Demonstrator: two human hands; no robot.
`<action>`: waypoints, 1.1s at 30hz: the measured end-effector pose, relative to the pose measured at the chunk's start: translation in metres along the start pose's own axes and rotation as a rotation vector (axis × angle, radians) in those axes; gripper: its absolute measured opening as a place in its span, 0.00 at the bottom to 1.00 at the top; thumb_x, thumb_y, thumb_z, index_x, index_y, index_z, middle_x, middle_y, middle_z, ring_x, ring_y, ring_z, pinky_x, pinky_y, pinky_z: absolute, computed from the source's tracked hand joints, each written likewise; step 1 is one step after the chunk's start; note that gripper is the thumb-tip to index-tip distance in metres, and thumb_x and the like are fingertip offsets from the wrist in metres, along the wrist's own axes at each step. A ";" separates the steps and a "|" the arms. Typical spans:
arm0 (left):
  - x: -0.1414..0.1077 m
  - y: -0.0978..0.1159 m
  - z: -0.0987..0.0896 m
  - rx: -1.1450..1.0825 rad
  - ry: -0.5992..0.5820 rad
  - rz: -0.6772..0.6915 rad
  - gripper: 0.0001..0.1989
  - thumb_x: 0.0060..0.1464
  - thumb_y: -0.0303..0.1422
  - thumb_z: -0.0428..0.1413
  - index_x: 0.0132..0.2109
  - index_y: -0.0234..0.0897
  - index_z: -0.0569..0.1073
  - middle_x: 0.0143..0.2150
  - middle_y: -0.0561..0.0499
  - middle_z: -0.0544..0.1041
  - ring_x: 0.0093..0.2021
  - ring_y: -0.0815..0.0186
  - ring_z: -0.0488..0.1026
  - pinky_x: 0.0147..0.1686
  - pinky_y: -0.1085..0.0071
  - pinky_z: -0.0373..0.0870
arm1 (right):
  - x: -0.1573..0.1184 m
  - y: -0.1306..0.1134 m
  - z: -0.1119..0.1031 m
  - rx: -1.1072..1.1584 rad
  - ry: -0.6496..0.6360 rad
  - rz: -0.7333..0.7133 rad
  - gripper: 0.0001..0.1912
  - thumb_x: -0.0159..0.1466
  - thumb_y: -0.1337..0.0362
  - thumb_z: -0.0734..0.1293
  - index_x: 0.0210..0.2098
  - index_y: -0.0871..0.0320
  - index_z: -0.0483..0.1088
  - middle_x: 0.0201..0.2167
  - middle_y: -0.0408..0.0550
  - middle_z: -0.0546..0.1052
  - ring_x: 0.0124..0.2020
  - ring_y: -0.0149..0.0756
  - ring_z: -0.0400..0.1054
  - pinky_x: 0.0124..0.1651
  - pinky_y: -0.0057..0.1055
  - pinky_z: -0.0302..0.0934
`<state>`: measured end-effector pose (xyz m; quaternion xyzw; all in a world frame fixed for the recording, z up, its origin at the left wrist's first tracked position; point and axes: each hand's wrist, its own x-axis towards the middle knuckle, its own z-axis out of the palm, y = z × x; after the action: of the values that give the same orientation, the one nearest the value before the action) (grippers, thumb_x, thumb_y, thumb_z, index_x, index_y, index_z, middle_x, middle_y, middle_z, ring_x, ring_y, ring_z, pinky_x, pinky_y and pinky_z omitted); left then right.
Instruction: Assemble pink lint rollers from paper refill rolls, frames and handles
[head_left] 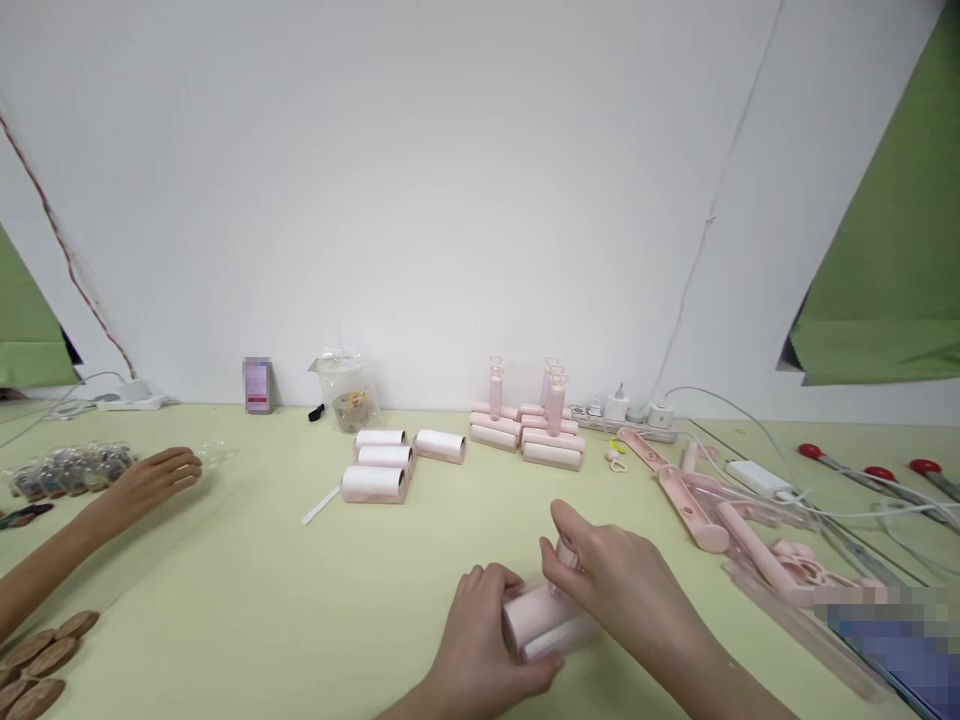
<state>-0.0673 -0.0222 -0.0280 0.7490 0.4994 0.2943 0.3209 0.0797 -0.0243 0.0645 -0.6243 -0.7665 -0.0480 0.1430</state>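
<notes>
At the front of the table my left hand [484, 640] is wrapped around the pink body of a lint roller [536, 615], slightly smeared by motion. The roller lies on its side, a white roll showing along its lower edge. My right hand [619, 575] closes on the short handle that stands up from the body, thumb on top. Beyond my hands, several finished-looking pink lint rollers [553, 445] rest by the wall with their handles upright. Left of those lie several white sticky rolls [375, 484] in clear wrap. A white paper strip [321, 506] sticks out beside the nearest one.
Pink plastic parts [694, 510] and cables spread over the right side, near a phone [900, 640] and red-handled tools [877, 474]. Another person's hand [154, 480] reaches in from the left, by bagged items [71, 468] and brown oval pieces [52, 655]. A clear bag [349, 390] stands behind.
</notes>
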 end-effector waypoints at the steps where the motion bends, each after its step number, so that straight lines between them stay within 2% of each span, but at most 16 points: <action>1: 0.000 0.001 0.000 -0.001 0.002 -0.004 0.21 0.34 0.39 0.59 0.38 0.37 0.63 0.38 0.49 0.67 0.39 0.59 0.62 0.37 0.67 0.58 | 0.001 0.000 -0.001 0.001 -0.013 -0.011 0.13 0.56 0.65 0.55 0.21 0.54 0.42 0.10 0.35 0.54 0.11 0.31 0.54 0.17 0.25 0.36; 8: -0.003 0.003 0.001 -0.009 0.016 0.024 0.19 0.37 0.37 0.58 0.38 0.37 0.62 0.37 0.48 0.66 0.39 0.59 0.62 0.38 0.66 0.58 | 0.007 0.008 -0.009 0.070 -0.063 -0.230 0.14 0.55 0.65 0.57 0.21 0.54 0.42 0.12 0.34 0.51 0.13 0.28 0.48 0.18 0.24 0.36; 11: -0.002 0.000 0.004 -0.013 0.021 0.042 0.20 0.36 0.37 0.58 0.37 0.37 0.62 0.37 0.49 0.66 0.39 0.59 0.62 0.38 0.66 0.58 | 0.007 0.013 -0.007 0.120 -0.072 -0.286 0.14 0.55 0.65 0.57 0.21 0.54 0.43 0.12 0.34 0.52 0.14 0.28 0.50 0.19 0.24 0.38; 13: 0.002 -0.003 0.002 -0.030 0.033 0.016 0.20 0.36 0.36 0.58 0.37 0.37 0.61 0.37 0.49 0.66 0.39 0.60 0.62 0.37 0.67 0.59 | 0.006 0.014 -0.004 0.141 -0.064 -0.270 0.12 0.57 0.63 0.58 0.22 0.54 0.47 0.13 0.34 0.57 0.15 0.29 0.54 0.20 0.23 0.40; 15: 0.006 -0.005 -0.002 -0.066 0.036 -0.017 0.19 0.37 0.35 0.58 0.37 0.37 0.61 0.37 0.49 0.65 0.40 0.60 0.62 0.37 0.68 0.59 | 0.004 0.014 -0.003 0.190 -0.044 -0.226 0.07 0.58 0.60 0.58 0.28 0.53 0.54 0.15 0.35 0.62 0.18 0.31 0.59 0.21 0.23 0.43; 18: 0.013 -0.010 -0.016 -0.132 -0.043 -0.010 0.20 0.37 0.35 0.58 0.39 0.37 0.62 0.39 0.50 0.64 0.41 0.61 0.62 0.39 0.69 0.60 | 0.004 0.016 -0.006 0.369 -0.140 -0.238 0.13 0.58 0.56 0.60 0.41 0.51 0.56 0.18 0.35 0.67 0.20 0.32 0.63 0.21 0.23 0.47; 20: 0.017 -0.014 -0.025 -0.166 -0.121 0.006 0.22 0.37 0.36 0.59 0.41 0.37 0.62 0.41 0.50 0.64 0.42 0.61 0.62 0.40 0.69 0.60 | 0.007 0.019 -0.010 0.445 -0.202 -0.249 0.13 0.58 0.55 0.60 0.42 0.50 0.59 0.18 0.35 0.67 0.20 0.31 0.62 0.22 0.23 0.50; 22: 0.019 -0.017 -0.031 -0.200 -0.178 0.006 0.25 0.37 0.37 0.60 0.44 0.38 0.62 0.43 0.50 0.63 0.43 0.61 0.62 0.41 0.68 0.60 | 0.012 0.022 -0.011 0.453 -0.143 -0.257 0.10 0.57 0.56 0.61 0.37 0.51 0.64 0.24 0.39 0.70 0.22 0.31 0.63 0.25 0.25 0.54; 23: 0.019 -0.019 -0.033 -0.216 -0.198 0.008 0.26 0.37 0.38 0.60 0.45 0.39 0.62 0.43 0.50 0.63 0.43 0.61 0.62 0.42 0.68 0.60 | 0.016 0.022 -0.009 0.479 -0.093 -0.277 0.10 0.55 0.56 0.63 0.36 0.52 0.66 0.30 0.42 0.71 0.27 0.32 0.65 0.29 0.27 0.57; 25: 0.020 -0.022 -0.034 -0.242 -0.232 0.025 0.27 0.37 0.38 0.60 0.46 0.39 0.62 0.44 0.50 0.62 0.44 0.60 0.62 0.43 0.68 0.60 | 0.023 0.019 -0.001 0.676 -0.059 -0.363 0.14 0.52 0.57 0.67 0.37 0.52 0.67 0.44 0.47 0.67 0.39 0.37 0.65 0.40 0.31 0.58; 26: 0.020 -0.024 -0.034 -0.250 -0.242 0.034 0.28 0.38 0.38 0.60 0.47 0.39 0.62 0.45 0.50 0.62 0.45 0.60 0.62 0.44 0.67 0.59 | 0.026 0.015 0.005 0.857 -0.096 -0.393 0.16 0.51 0.58 0.67 0.40 0.53 0.67 0.47 0.48 0.66 0.43 0.38 0.63 0.43 0.32 0.58; 27: 0.021 -0.025 -0.034 -0.260 -0.245 0.038 0.28 0.38 0.38 0.61 0.48 0.39 0.62 0.45 0.49 0.62 0.45 0.60 0.61 0.45 0.67 0.59 | 0.030 0.011 0.012 1.051 -0.151 -0.397 0.17 0.51 0.58 0.68 0.40 0.55 0.67 0.44 0.49 0.68 0.43 0.37 0.63 0.43 0.32 0.58; 28: 0.021 -0.027 -0.033 -0.271 -0.246 0.038 0.29 0.38 0.38 0.61 0.49 0.39 0.61 0.45 0.49 0.62 0.45 0.60 0.61 0.45 0.67 0.58 | 0.033 0.007 0.020 1.224 -0.203 -0.373 0.15 0.52 0.58 0.67 0.37 0.57 0.68 0.37 0.49 0.71 0.38 0.35 0.66 0.39 0.30 0.60; 29: 0.022 -0.027 -0.032 -0.282 -0.248 0.035 0.29 0.38 0.38 0.60 0.49 0.38 0.61 0.45 0.49 0.62 0.46 0.60 0.61 0.45 0.67 0.58 | 0.035 0.003 0.028 1.358 -0.236 -0.325 0.12 0.53 0.57 0.66 0.31 0.59 0.68 0.27 0.45 0.72 0.29 0.32 0.66 0.32 0.28 0.61; 31: 0.022 -0.028 -0.032 -0.299 -0.260 0.032 0.29 0.39 0.39 0.60 0.49 0.38 0.61 0.44 0.49 0.62 0.45 0.60 0.61 0.44 0.68 0.59 | 0.040 -0.005 0.042 1.502 -0.237 -0.203 0.16 0.56 0.54 0.63 0.19 0.58 0.61 0.10 0.35 0.60 0.13 0.23 0.54 0.17 0.22 0.53; 33: 0.022 -0.027 -0.031 -0.296 -0.264 0.035 0.28 0.39 0.39 0.60 0.47 0.38 0.62 0.43 0.50 0.62 0.44 0.61 0.61 0.44 0.68 0.59 | 0.043 -0.009 0.051 1.537 -0.188 -0.129 0.22 0.58 0.52 0.60 0.15 0.56 0.51 0.07 0.30 0.50 0.08 0.20 0.41 0.11 0.21 0.41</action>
<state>-0.0989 0.0121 -0.0272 0.7343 0.3910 0.2693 0.4852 0.0547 0.0273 0.0285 -0.3055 -0.6282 0.5422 0.4671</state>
